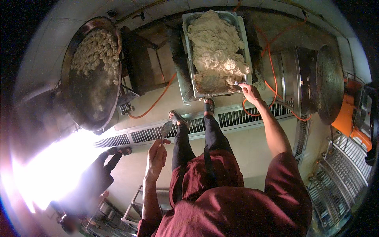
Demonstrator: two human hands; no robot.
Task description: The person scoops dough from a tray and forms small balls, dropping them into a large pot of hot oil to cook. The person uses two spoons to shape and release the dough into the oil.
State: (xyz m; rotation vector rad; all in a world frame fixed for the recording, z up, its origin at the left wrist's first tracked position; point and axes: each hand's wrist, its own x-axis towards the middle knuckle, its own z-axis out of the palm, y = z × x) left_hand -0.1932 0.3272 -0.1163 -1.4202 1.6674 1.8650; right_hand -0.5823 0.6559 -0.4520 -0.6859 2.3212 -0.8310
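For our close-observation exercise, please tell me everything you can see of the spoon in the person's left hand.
The spoon is grey and looks metallic, with a broad, rounded bowl and a slim, lighter handle. The left hand grips the handle, hiding part of it; nothing else visibly touches the spoon. Its bowl points away from the person, toward the picture's top, leaning slightly right, and shows against the floor grate. The bowl looks mottled; whether from residue or reflections, I cannot tell.
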